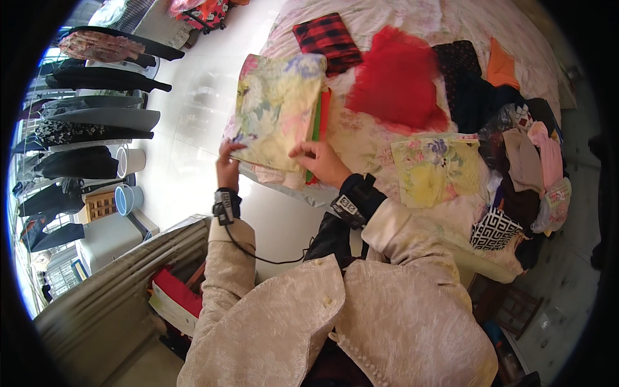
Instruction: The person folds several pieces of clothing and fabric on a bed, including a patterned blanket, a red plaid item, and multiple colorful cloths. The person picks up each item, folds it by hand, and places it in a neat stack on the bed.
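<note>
A folded yellow floral cloth (pixel 278 113) lies at the left edge of the bed, in front of me. My left hand (pixel 229 163) holds its near left corner between thumb and fingers. At the near right side of the same cloth, my right hand (pixel 319 160) has its thumb and fingers curled onto the fabric. Green cloth (pixel 316 118) and red cloth (pixel 325 111) show from under its right side. A second folded yellow floral cloth (pixel 437 167) rests farther right on the bed.
On the floral bedsheet (pixel 367 145) lie a red-black plaid cloth (pixel 328 41), sheer red fabric (pixel 399 82), orange cloth (pixel 502 64) and a mixed clothes pile (pixel 524 159). Clothes (pixel 96 121) hang at left above a white bucket (pixel 131 160) and a blue bucket (pixel 128 199). A cable (pixel 266 261) trails from my left wrist.
</note>
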`<action>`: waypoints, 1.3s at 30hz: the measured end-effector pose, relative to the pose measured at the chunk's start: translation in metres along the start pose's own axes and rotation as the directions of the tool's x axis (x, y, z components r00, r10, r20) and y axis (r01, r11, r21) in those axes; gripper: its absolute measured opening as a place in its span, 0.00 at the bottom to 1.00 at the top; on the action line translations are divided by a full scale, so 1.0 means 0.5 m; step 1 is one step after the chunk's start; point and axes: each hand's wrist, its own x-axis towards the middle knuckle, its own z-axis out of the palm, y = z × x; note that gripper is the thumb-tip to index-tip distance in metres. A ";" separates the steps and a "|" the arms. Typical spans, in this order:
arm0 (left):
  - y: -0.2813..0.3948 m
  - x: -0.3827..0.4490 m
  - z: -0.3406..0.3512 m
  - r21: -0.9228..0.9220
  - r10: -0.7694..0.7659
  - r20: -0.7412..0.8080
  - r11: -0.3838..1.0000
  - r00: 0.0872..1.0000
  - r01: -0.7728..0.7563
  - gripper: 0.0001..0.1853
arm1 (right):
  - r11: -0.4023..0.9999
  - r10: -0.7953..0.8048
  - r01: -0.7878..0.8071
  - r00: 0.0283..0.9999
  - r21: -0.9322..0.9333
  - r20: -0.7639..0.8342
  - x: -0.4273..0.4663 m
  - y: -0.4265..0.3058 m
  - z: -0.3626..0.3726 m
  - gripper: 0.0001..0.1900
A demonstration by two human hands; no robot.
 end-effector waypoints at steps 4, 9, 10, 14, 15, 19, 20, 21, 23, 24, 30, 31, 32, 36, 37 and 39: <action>-0.223 -0.044 0.010 0.198 -0.173 0.078 0.968 0.982 0.155 0.14 | 0.970 0.205 -0.202 0.979 -0.139 0.008 0.015 0.171 0.031 0.11; -0.291 -0.068 0.001 0.318 -0.046 0.014 0.947 0.999 0.039 0.13 | 0.988 0.109 -0.109 0.994 -0.109 0.002 -0.010 0.229 0.053 0.13; -0.294 -0.072 -0.003 0.290 -0.058 -0.004 0.955 0.998 0.056 0.18 | 0.990 0.127 -0.127 0.992 -0.062 -0.003 -0.016 0.234 0.058 0.13; -0.315 -0.091 -0.005 0.394 -0.167 0.166 0.915 0.972 0.090 0.21 | 0.958 0.215 -0.217 0.976 -0.190 -0.029 -0.046 0.277 0.052 0.12; -0.321 -0.095 -0.003 0.439 -0.265 0.206 0.885 0.942 0.154 0.21 | 0.890 0.198 -0.226 0.974 -0.395 -0.110 -0.063 0.292 0.031 0.14; -0.315 -0.099 0.003 0.624 -0.282 0.183 0.774 0.942 0.110 0.19 | 0.417 -0.082 -0.526 0.791 -0.741 -0.607 -0.154 0.345 -0.101 0.24; -0.301 -0.104 0.008 0.614 -0.242 0.112 0.779 0.964 0.124 0.19 | 0.341 -0.151 -0.579 0.743 -0.740 -0.652 -0.186 0.355 -0.149 0.24; -0.282 -0.103 0.014 0.628 -0.205 0.098 0.772 0.974 0.099 0.17 | 0.168 -0.162 -0.690 0.685 -0.704 -0.711 -0.210 0.365 -0.193 0.26; -0.232 -0.104 0.034 0.598 -0.091 0.060 0.801 0.994 0.037 0.16 | 0.066 -0.149 -0.803 0.579 -0.592 -0.801 -0.275 0.382 -0.275 0.25; -0.203 -0.101 0.049 0.584 -0.062 0.055 0.811 0.997 0.019 0.15 | -0.074 -0.048 -0.847 0.530 -0.526 -0.847 -0.297 0.391 -0.314 0.21; -0.047 -0.093 0.198 0.241 -0.020 0.183 0.970 0.983 -0.025 0.14 | 0.586 0.036 -0.644 0.627 -0.492 -0.778 -0.378 0.372 -0.453 0.18; -0.028 -0.100 0.233 0.134 0.005 0.239 0.990 0.971 -0.038 0.13 | 0.731 0.106 -0.559 0.661 -0.393 -0.743 -0.388 0.351 -0.464 0.19; -0.012 -0.109 0.272 0.077 -0.062 0.303 0.996 0.951 0.041 0.12 | 0.841 0.190 -0.479 0.698 -0.253 -0.690 -0.398 0.324 -0.476 0.20; 0.052 -0.171 0.413 0.018 -0.127 0.592 0.989 0.796 0.145 0.12 | 0.933 0.267 -0.351 0.820 -0.076 -0.506 -0.427 0.212 -0.443 0.20; 0.068 -0.190 0.443 0.050 -0.146 0.653 0.988 0.743 0.149 0.14 | 0.944 0.255 -0.323 0.845 -0.068 -0.470 -0.434 0.191 -0.418 0.20; 0.100 -0.229 0.496 0.029 -0.296 0.719 0.917 0.629 0.398 0.22 | 0.933 0.194 -0.301 0.880 -0.196 -0.433 -0.443 0.161 -0.357 0.20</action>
